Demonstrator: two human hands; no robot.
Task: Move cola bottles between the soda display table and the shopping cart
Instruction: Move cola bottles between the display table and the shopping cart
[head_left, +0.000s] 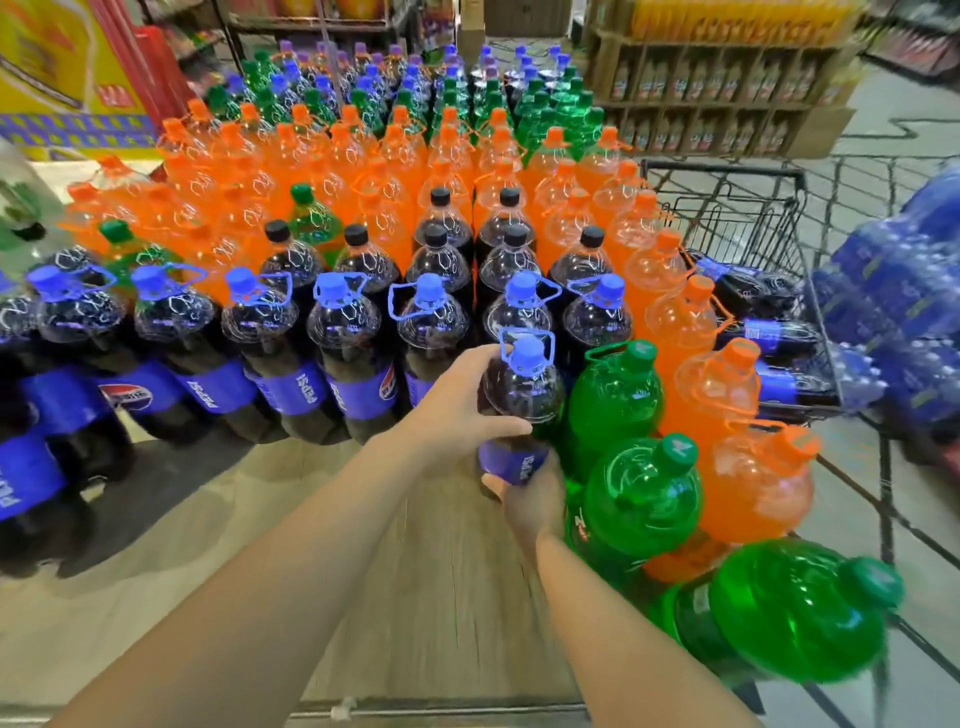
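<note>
Both hands' grip holds cola bottle (522, 400) upright over table (415, 571).

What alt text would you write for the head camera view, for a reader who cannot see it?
Both hands hold one blue-capped cola bottle upright over the wooden display table: left hand on its shoulder, right hand under the label. Rows of cola, orange and green soda bottles surround it; a shopping cart at right holds more cola bottles.

Bare forearms, no sleeves, bare hands
</note>
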